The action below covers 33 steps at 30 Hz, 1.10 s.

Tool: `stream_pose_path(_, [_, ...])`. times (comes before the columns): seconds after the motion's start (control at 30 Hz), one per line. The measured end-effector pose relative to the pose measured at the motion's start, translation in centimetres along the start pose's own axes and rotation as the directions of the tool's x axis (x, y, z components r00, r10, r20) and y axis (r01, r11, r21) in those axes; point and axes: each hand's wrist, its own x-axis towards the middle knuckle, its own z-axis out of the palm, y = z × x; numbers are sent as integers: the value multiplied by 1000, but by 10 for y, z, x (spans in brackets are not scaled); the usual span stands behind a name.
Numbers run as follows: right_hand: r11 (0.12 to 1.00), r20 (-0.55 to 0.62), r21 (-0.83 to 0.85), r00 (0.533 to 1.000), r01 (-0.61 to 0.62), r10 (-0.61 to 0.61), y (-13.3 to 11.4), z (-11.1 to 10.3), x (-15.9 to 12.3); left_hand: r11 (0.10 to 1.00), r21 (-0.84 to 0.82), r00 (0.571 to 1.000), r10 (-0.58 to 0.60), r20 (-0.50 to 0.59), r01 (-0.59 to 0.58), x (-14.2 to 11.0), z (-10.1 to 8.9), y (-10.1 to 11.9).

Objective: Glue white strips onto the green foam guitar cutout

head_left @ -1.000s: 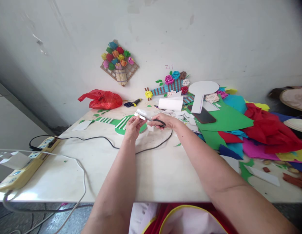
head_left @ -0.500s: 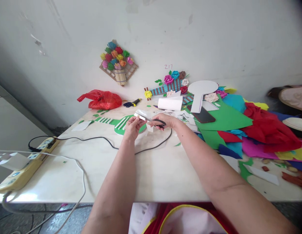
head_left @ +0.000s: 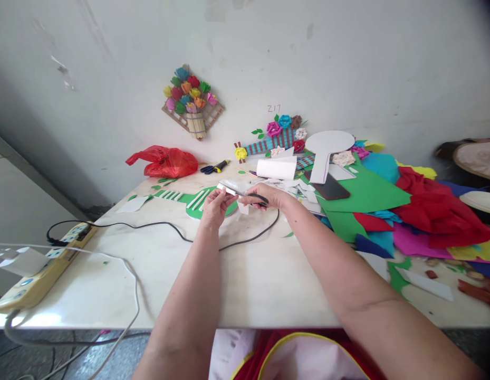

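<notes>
My left hand (head_left: 215, 207) pinches a small white strip of paper (head_left: 226, 189) between thumb and fingers. In my right hand (head_left: 267, 196) are black-handled scissors (head_left: 259, 199), their blades lying along the white strip. Beneath my hands rests a green guitar-shaped cutout (head_left: 194, 213), with several white strips laid across its neck and body. Part of that cutout is hidden by my left hand. White paper scraps (head_left: 302, 189) lie just beyond my right hand.
A black cable (head_left: 157, 223) crosses the table to a power strip (head_left: 42, 269) on the left. At the back are a red plastic bag (head_left: 171, 162) and a rolled white sheet (head_left: 276, 168). Green paper (head_left: 371, 184), a dark phone (head_left: 330, 187) and red crepe paper (head_left: 430, 206) crowd the right.
</notes>
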Motion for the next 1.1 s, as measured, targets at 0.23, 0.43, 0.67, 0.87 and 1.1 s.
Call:
stream_pose_path(0.23, [997, -22, -44, 998, 60, -61, -2, 1, -3, 1000, -12, 1000, 3, 0, -3, 2, -4, -3])
stream_pose_path(0.43, [996, -40, -12, 995, 91, -91, 0, 2, -2, 1000, -9, 1000, 12, 8, -12, 3, -5, -3])
stream_pose_path(0.67, [997, 23, 26, 997, -75, 74, -2, -1, -3, 1000, 15, 999, 2, 36, -2, 1, -2, 0])
stream_pose_path(0.87, [996, 27, 6, 996, -89, 89, -1, -2, -2, 1000, 23, 999, -5, 50, 4, 0, -3, 0])
stream_pose_path(1.1, [1000, -18, -3, 1000, 9, -9, -5, 1, -6, 1000, 3, 998, 13, 56, -13, 1, -4, 0])
